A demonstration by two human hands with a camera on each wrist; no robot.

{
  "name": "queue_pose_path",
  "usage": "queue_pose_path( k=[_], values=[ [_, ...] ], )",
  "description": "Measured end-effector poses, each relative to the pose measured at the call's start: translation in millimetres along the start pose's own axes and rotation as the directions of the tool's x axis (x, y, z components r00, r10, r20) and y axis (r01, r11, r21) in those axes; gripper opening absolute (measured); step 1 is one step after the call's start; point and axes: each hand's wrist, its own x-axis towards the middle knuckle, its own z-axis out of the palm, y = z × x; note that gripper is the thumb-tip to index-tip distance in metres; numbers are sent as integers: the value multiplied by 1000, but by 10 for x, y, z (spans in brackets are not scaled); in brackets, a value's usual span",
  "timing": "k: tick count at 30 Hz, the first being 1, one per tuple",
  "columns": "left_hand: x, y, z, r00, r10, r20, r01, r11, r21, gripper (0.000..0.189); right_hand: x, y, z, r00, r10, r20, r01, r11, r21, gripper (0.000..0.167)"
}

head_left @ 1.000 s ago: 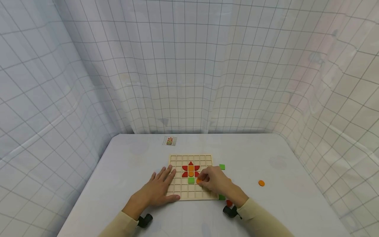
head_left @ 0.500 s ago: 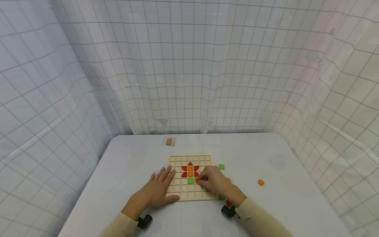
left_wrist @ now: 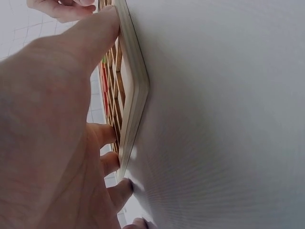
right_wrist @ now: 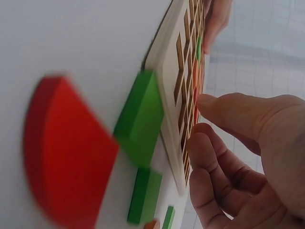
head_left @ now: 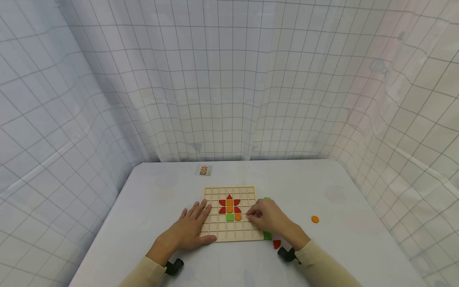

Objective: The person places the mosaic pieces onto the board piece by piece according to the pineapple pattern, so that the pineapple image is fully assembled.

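My left hand [head_left: 188, 229] lies spread on the left edge of the wooden grid board [head_left: 238, 235], thumb at its near edge. On the board, red quarter-round pieces [head_left: 237, 202] and a red triangle [head_left: 229, 197] surround an orange square [head_left: 230, 203] and an orange disc [head_left: 230, 210]. Below them sits a green square [head_left: 230, 217], with a second orange disc [head_left: 238, 217] in the cell to its right. Just right of that disc, my right hand [head_left: 269, 217] hovers over the board's right side. Its fingers are loosely curled, with nothing seen between thumb and fingers in the right wrist view.
Beside the board's right edge lie green squares [right_wrist: 143, 119] and a red quarter-round piece [right_wrist: 71, 152]. Another orange disc [head_left: 315, 219] is farther right on the white table [head_left: 172, 183]. A small pattern card [head_left: 203, 170] lies behind the board. Grid-lined curtains [head_left: 222, 79] enclose the table.
My right hand pressed the orange disc into the cell beside the green square, let it go and moved right. The left hand has stayed on the board.
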Motion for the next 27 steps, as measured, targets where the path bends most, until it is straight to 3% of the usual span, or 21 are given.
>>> queue_pose_path(
  k=[7,15,27],
  values=[
    [1,-14,7,1000,3,1,-3,1000,-8,114,-142,196,-169,1000,-17,-15,17,1000,9,13],
    [0,-16,10,1000,0,8,0,1000,-13,114,-273,387,-308,996,92,7,-92,996,6,22],
    [-1,-11,10,1000,-9,10,9,1000,-22,115,-413,567,-393,996,93,-13,-93,996,-5,21]
  ],
)
